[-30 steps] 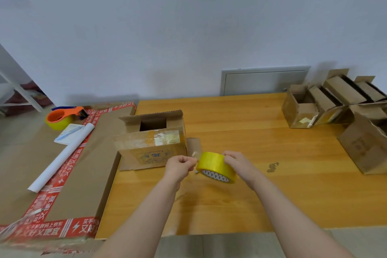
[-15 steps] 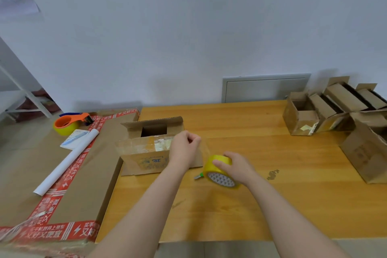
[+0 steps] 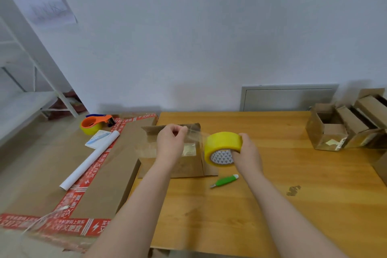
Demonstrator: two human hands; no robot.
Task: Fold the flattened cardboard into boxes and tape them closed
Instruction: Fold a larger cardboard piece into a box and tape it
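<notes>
A small brown cardboard box (image 3: 188,165) with its far flap up stands on the wooden table (image 3: 272,205). My right hand (image 3: 248,154) grips a yellow roll of tape (image 3: 223,148), lifted above the table just right of the box. My left hand (image 3: 170,142) pinches the free end of the clear tape (image 3: 193,134) over the box top. The strip stretches between the two hands. A green utility knife (image 3: 225,181) lies on the table below the roll.
Several folded boxes (image 3: 343,128) stand at the table's right end. Left of the table lies a large flat cardboard sheet with red tape (image 3: 100,174), a white paper roll (image 3: 90,161) and an orange tape dispenser (image 3: 94,124). A dark scuff (image 3: 293,190) marks the tabletop.
My right hand raised the yellow roll off the table, uncovering the green knife. My left hand moved left and up over the box, drawing out a strip of tape.
</notes>
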